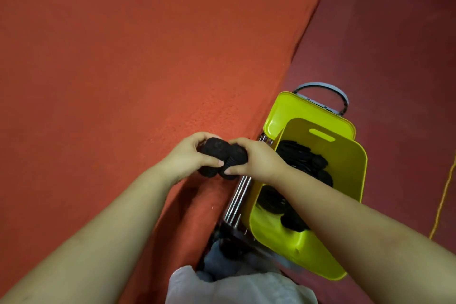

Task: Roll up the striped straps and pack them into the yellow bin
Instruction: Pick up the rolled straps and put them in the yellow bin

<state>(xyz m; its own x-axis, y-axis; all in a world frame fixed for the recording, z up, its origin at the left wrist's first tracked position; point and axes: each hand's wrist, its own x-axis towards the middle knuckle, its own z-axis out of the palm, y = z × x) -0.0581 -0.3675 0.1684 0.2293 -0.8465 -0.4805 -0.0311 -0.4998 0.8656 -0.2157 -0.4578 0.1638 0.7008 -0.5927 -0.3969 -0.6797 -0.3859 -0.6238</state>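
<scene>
An orange-red cloth-covered worktop (138,61) fills the left. To the right lies dark maroon carpet floor (394,39), with a yellow cord (444,195) running along its right edge.

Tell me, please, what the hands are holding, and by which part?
Both hands, left hand and right hand, grip dark rolled straps from opposite sides.

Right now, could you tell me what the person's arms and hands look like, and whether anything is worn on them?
Both forearms are bare right to the frame's edges, with no sleeves in view. The left hand and right hand wear no gloves, and no rings, watch or wristband show. Short, unpainted nails are visible on the thumbs.
</scene>
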